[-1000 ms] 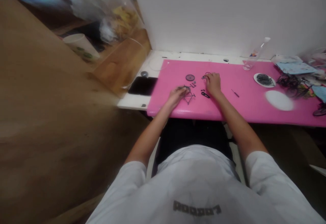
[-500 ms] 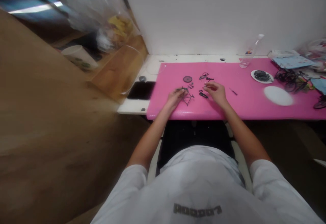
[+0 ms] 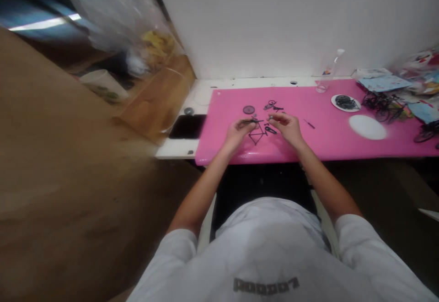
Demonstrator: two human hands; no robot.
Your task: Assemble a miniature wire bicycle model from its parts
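My left hand is closed on a small black bicycle frame, whose thin tubes stick out to the right of the fingers. Just right of it, my right hand pinches a tiny piece, too small to name. Between the hands a black oval part lies on the pink mat. Behind them are a round dark wheel and a small cluster of black parts.
A small screwdriver lies right of my right hand. Farther right are a plate of black parts, a white disc, a clear bottle and piled black miniature bicycles. A black flat object lies at the left.
The bicycle frame has turned slightly and shifted right in my left hand. My right hand has moved a little left, closer to the frame. The whole view has shifted slightly.
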